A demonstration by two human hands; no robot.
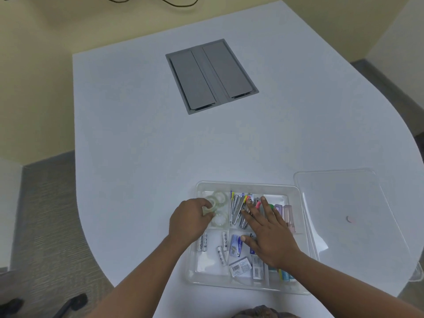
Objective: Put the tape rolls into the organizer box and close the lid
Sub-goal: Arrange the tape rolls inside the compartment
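Inside the organizer box (247, 185), left hand (189, 222) grips a tape roll (210, 208).

White table (142, 138) with a curved near edge, filling most of the view. A grey cable hatch (212, 75) with two closed flaps is set flush into its top, well beyond the point where the hands work. Pale yellow walls (34, 53) rise behind and to the left; black cables (174, 3) hang against the far wall. Grey textured carpet (48, 214) lies left of the table, with dark chair-base parts (71, 304) at lower left. Lighting is even and soft.
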